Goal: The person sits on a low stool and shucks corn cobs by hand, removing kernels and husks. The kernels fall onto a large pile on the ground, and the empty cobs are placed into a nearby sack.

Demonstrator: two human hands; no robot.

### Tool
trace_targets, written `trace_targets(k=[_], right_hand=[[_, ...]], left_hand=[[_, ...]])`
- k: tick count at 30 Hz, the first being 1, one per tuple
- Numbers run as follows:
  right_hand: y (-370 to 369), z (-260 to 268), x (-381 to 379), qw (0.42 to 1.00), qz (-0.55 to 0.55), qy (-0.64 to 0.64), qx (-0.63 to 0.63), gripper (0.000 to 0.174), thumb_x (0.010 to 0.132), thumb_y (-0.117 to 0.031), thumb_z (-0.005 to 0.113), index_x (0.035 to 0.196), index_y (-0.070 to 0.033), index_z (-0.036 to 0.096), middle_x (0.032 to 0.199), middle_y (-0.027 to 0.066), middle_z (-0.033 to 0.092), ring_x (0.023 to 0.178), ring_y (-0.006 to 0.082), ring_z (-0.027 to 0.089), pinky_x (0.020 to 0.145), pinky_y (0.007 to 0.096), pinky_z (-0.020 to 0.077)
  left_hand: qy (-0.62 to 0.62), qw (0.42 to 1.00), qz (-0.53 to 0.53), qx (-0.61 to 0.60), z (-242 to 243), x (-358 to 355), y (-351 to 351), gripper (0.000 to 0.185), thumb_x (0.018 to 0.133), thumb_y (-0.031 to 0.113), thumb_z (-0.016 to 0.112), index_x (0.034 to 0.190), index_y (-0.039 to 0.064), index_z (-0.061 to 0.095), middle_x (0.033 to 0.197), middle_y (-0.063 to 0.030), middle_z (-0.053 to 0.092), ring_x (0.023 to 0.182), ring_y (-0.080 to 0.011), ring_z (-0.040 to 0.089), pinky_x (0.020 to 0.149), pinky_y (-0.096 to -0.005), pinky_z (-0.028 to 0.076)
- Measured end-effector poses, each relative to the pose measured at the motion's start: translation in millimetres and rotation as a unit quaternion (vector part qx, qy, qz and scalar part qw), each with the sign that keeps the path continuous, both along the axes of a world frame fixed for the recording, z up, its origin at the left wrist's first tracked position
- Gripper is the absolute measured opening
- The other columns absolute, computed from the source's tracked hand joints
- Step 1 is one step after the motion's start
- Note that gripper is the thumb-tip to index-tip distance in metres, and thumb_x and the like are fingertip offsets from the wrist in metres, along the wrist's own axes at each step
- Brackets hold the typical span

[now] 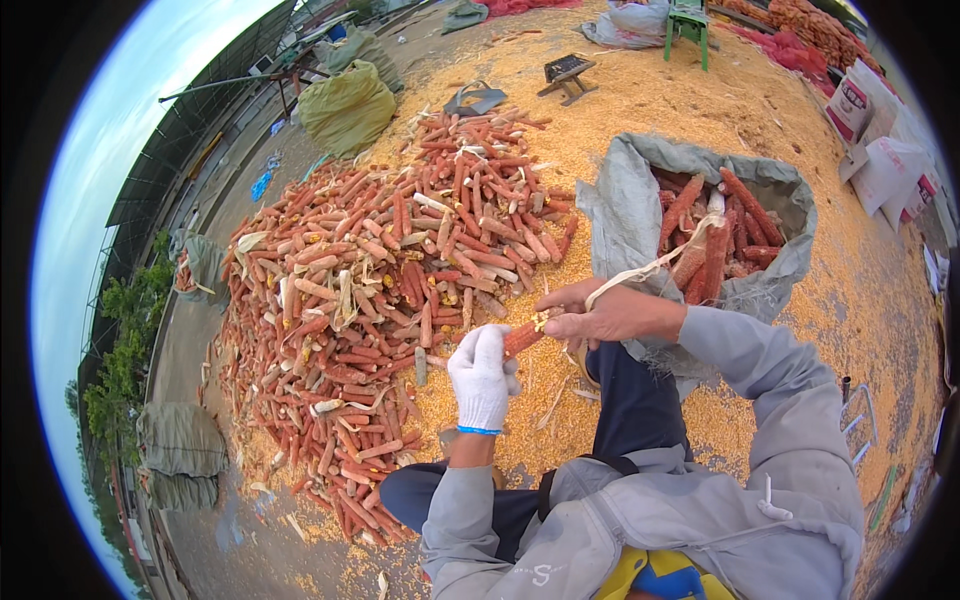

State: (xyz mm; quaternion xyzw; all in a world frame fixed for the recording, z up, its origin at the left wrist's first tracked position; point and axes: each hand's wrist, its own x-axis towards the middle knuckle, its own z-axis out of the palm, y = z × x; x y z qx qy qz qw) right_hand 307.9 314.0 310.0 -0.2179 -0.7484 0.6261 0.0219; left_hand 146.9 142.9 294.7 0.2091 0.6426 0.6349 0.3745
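Observation:
In a white knit glove with a blue cuff, my left hand [484, 371] grips the lower end of a reddish corn cob [523, 339]. A few yellow kernels still cling to the cob's upper end. My bare right hand [619, 311] holds that end, thumb by the kernels. Across the back of the right hand runs a pale husk strip [637, 274], reaching toward the sack. A grey woven sack [622, 202] stands with its mouth open just beyond my right forearm. Inside it lie several stripped cobs [709, 255].
A large heap of cobs [360, 277] spreads ahead and to my left. Loose yellow kernels [847, 322] cover the ground. Farther off are a yellow-green sack [346, 109], a small low stool [568, 75], a green chair [686, 34] and white printed bags [889, 176].

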Motion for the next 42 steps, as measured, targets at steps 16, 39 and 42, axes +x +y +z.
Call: trace_targets(k=[16,39,42], right_hand=[[-8,-32,-11,0.977,0.012,0.113,0.179,0.036,0.104,-0.028,0.060,0.127,-0.001,0.052,0.076,0.0047,0.061,0.055,0.0111,0.060,0.051,0.0294,0.0478],[41,10,13,0.980,-0.119,0.010,-0.158,0.054,0.108,-0.042,0.048,0.127,0.007,0.060,0.105,0.0187,0.073,0.078,0.0220,0.076,0.042,0.0244,0.0450],[52,60,59,0.978,-0.118,0.084,-0.151,0.051,0.108,-0.040,0.049,0.120,0.007,0.065,0.096,0.0168,0.075,0.078,0.0215,0.076,0.044,0.0232,0.0467]], left_hand=[[-0.230,0.973,0.009,0.028,-36,1,11,0.029,0.103,0.032,0.057,0.100,0.005,0.065,0.058,-0.0018,0.047,0.037,-0.0130,0.037,0.034,-0.0313,0.031],[-0.044,0.997,0.020,0.061,-37,6,15,0.030,0.104,0.030,0.058,0.115,0.003,0.067,0.076,-0.0040,0.061,0.054,-0.0112,0.057,0.045,-0.0244,0.045],[-0.063,0.991,-0.001,0.119,-26,3,22,0.036,0.105,0.031,0.056,0.120,-0.001,0.063,0.078,-0.0063,0.062,0.053,-0.0133,0.057,0.047,-0.0279,0.052]])
